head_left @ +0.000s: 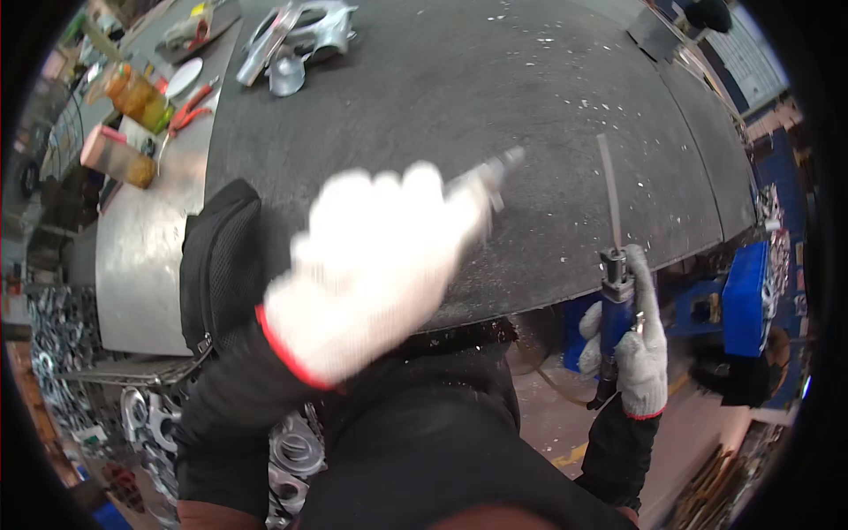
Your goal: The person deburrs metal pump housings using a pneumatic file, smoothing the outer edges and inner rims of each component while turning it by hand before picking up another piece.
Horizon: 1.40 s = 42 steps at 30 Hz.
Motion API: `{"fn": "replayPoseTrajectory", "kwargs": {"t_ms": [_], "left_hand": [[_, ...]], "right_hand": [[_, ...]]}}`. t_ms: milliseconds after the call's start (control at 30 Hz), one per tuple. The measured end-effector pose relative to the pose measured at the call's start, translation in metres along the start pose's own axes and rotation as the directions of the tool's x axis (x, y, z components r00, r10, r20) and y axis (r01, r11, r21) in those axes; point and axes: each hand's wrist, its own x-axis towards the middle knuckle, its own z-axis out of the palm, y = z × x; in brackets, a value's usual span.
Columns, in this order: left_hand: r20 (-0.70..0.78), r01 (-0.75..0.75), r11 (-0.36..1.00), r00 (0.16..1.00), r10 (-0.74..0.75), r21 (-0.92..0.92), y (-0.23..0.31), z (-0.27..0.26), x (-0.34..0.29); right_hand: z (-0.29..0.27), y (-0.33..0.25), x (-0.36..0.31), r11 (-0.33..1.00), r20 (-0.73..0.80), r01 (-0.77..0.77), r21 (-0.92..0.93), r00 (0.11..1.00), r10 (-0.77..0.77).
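My left hand [371, 265], in a white knit glove with a red cuff, is raised close to the camera and blurred. It grips a small grey metal piece [495, 170] that sticks out past the fingertips. My right hand [638, 349], also gloved, is shut on a blue-handled air file [616, 291] at the near right edge of the dark round worktable [495, 79]. The tool's thin flat blade [608, 190] points up over the tabletop.
Cast metal parts [300, 40] lie at the table's far left. A side bench [146, 256] holds jars [137, 93], red pliers [190, 106] and a black bag [219, 265]. Metal castings [291, 450] are piled below left. Blue bins [746, 300] stand to the right.
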Motion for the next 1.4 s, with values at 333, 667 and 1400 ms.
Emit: {"fn": "replayPoseTrajectory", "kwargs": {"t_ms": [333, 667, 1400], "left_hand": [[0.443, 0.129, 0.982, 0.879, -0.179, 0.141, -0.018, 0.045, 0.124], [0.511, 0.135, 0.969, 0.829, -0.226, 0.208, 0.003, 0.056, 0.144], [0.092, 0.247, 0.959, 0.967, -0.236, -0.138, 0.02, 0.024, -0.002]], "right_hand": [[0.019, 0.051, 0.036, 0.502, 0.391, 0.35, -0.791, 0.92, -0.025], [0.009, 0.018, 0.077, -0.107, 0.49, 0.481, -0.87, 0.823, -0.287], [0.061, 0.083, 0.024, 0.644, 0.758, -0.754, 0.131, 0.495, 0.425]]}}
